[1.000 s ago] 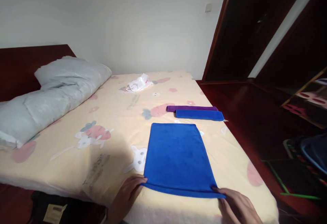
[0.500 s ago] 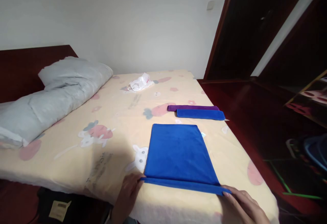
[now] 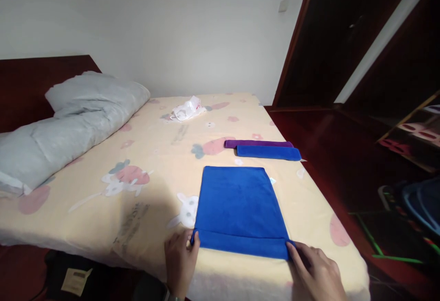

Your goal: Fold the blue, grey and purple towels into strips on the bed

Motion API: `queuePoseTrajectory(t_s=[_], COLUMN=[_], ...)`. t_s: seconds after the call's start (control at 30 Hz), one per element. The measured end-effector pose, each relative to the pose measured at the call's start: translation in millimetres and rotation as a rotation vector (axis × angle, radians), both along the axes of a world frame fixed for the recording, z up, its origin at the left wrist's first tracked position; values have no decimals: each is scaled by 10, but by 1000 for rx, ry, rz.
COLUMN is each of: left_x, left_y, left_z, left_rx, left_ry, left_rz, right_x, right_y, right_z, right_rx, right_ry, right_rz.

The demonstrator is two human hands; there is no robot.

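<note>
A blue cloth (image 3: 239, 202) lies flat on the bed, its near edge turned over into a narrow folded strip. At the strip's left end, my left hand (image 3: 182, 257) pinches the fold between thumb and fingers. My right hand (image 3: 314, 264) grips the strip's right end in the same way. Beyond this cloth lie a folded blue cloth (image 3: 268, 152) and, just behind it and partly covered, a folded purple cloth (image 3: 257, 144).
The patterned bedsheet (image 3: 144, 214) covers the bed. A white plastic bag (image 3: 188, 108) sits farther back, and a grey quilt (image 3: 79, 122) is bunched at the left. A black bag (image 3: 77, 276) is below the near left edge; a shoe rack (image 3: 412, 138) stands at the right.
Both hands have brought the near edge over onto the blue cloth, so the strip now looks wider and lies flatter. The view has shifted slightly.
</note>
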State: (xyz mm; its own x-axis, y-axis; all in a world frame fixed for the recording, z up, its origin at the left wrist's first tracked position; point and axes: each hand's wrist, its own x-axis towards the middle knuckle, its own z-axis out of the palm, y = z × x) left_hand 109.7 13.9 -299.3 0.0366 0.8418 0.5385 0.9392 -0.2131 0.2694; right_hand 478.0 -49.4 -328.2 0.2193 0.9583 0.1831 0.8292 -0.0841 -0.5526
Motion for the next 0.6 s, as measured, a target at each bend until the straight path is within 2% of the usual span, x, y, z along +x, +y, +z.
queuePoseTrajectory(t_s=[0.23, 0.33, 0.5, 0.6], left_x=[-22, -51, -122, -160], left_y=[-59, -57, -10, -19], left_z=[-72, -87, -72, -21], left_rx=[76, 52, 64, 166], left_ry=[38, 58, 107, 181], left_rz=[-6, -27, -61, -105], right_x=[4, -3, -28, -89], right_y=[-62, -59, -9, -45], right_z=[-74, -82, -37, 15], right_rx=[107, 118, 13, 81], right_ry=[-32, -37, -24, -126], right_rz=[16, 20, -77, -141])
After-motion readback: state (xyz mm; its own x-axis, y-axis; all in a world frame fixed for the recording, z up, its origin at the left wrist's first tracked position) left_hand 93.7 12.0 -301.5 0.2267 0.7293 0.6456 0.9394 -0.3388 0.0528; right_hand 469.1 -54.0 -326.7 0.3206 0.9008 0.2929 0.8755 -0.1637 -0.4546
